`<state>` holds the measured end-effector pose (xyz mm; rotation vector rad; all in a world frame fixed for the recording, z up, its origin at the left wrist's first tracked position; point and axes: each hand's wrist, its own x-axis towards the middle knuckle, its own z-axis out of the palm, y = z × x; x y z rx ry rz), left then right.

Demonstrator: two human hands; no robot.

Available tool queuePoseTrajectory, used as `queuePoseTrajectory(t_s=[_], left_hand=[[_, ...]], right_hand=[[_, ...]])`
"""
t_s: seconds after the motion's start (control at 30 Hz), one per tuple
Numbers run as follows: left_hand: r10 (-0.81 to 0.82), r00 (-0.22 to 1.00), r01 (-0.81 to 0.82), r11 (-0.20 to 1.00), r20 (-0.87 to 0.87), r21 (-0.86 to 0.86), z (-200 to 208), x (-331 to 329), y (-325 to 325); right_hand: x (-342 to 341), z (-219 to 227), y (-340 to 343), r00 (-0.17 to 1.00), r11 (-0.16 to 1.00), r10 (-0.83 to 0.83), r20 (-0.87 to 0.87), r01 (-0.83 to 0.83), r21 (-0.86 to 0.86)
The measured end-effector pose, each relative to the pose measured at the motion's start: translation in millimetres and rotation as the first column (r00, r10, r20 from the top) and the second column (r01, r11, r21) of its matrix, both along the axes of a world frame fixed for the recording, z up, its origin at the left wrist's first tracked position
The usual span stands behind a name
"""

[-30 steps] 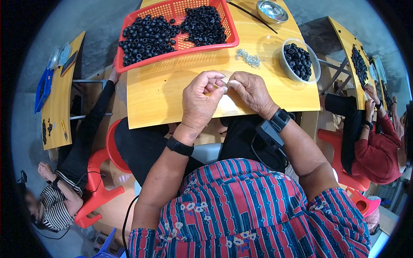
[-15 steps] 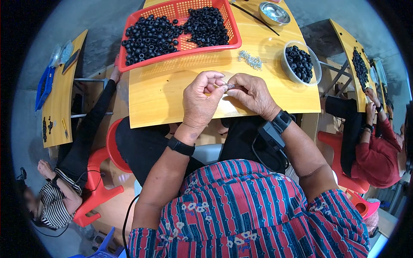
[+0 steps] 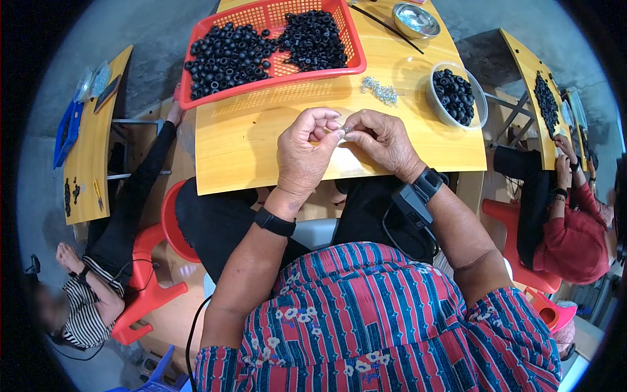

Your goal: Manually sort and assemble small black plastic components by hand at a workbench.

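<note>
Over the near part of the table, my left hand [image 3: 305, 147] and my right hand [image 3: 382, 144] meet fingertip to fingertip. Both are closed in a pinch, thumb against forefinger. Between the tips is a tiny greyish glint, too small and too covered to name. Just beyond my hands lies a loose heap of small silvery, clear-looking pieces [image 3: 379, 91]. To the right of it stands a clear round plastic tub [image 3: 480, 116] filled with black rounded parts [image 3: 452, 98] that have holes in them.
A red plastic basket [image 3: 281, 83] at the far left holds two heaps of black parts. Behind the tub are a metal bowl [image 3: 417, 21] with small pieces and a thin dark rod [image 3: 388, 28]. Co-workers sit at side tables, left [image 3: 98, 150] and right [image 3: 528, 85].
My right fingers have shifted slightly around the pinch point, so less of the small piece shows. My left hand has stayed almost still.
</note>
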<state>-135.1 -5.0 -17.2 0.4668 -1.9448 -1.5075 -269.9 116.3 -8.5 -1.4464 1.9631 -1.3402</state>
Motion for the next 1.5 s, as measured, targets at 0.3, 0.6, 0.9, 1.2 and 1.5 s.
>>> queuePoseTrajectory(t_s=[0.3, 0.6, 0.9, 1.2, 1.5], left_hand=[[-0.011, 1.000, 0.011, 0.999, -0.001, 0.039, -0.9, 0.5, -1.2], [0.010, 1.000, -0.009, 0.999, -0.009, 0.035, -1.8, -0.2, -1.2], [0.024, 1.000, -0.024, 1.000, 0.009, 0.007, -1.1, 0.4, -0.8], [0.018, 1.000, -0.018, 1.000, 0.017, -0.004, 0.8, 0.4, 0.0], [0.011, 1.000, -0.010, 1.000, 0.017, -0.029, 1.1, 0.8, -0.3]], right_hand=[[-3.1, -3.4, -0.1, 0.998, 1.000, -0.006, -0.061, 0.004, -0.021], [-3.3, -1.4, 0.1, 0.993, 1.000, -0.001, -0.121, 0.002, 0.016], [-3.0, -1.9, -0.2, 0.994, 1.000, -0.010, -0.112, 0.010, 0.000], [-2.7, -2.0, -0.5, 0.992, 1.000, -0.019, -0.124, 0.018, -0.013], [-2.3, -1.3, -0.5, 0.992, 0.999, -0.030, -0.123, 0.028, -0.019]])
